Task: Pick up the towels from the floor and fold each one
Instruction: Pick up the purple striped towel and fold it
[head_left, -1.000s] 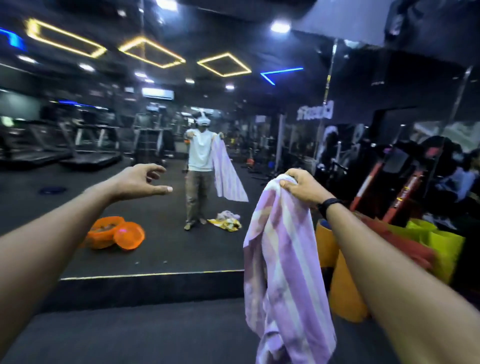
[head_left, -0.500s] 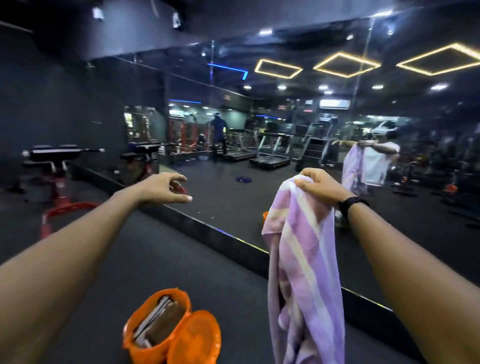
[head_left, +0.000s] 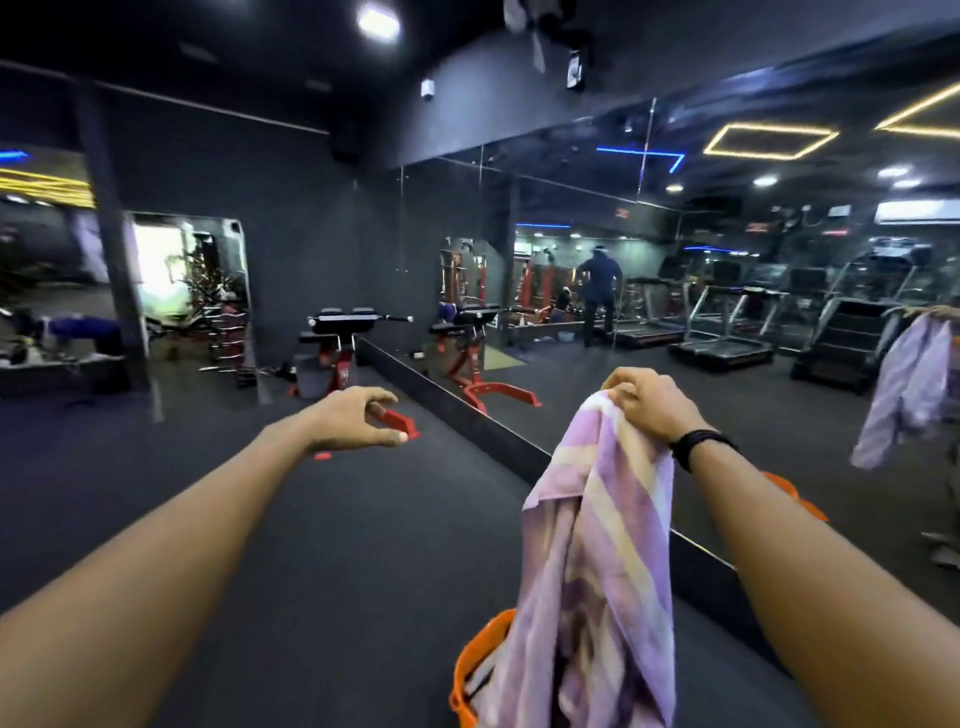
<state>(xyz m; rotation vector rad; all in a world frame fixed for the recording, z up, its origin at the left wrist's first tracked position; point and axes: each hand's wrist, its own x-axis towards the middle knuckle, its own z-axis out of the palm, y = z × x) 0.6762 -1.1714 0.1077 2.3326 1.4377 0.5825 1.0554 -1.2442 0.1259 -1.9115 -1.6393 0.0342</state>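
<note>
A purple towel with pale yellow stripes (head_left: 597, 551) hangs straight down from my right hand (head_left: 652, 402), which grips its top edge at chest height. My left hand (head_left: 358, 418) is stretched out to the left of it, empty, with thumb and fingers apart, well clear of the cloth. The towel's lower part drapes in front of an orange basket (head_left: 475, 670) on the floor, hiding most of it. No other towel on the floor is in view.
Dark gym floor (head_left: 311, 545) spreads ahead and left. A mirror wall (head_left: 597, 291) runs diagonally on the right, its low ledge (head_left: 483, 415) beside me. A red-and-black bench machine (head_left: 343, 343) stands ahead, with weight racks (head_left: 223, 322) further left. A person shows in the mirror.
My view has swung further left along the mirror wall. The basket now sits lower right behind the towel. Both hands keep the same pose, the right still holding the towel.
</note>
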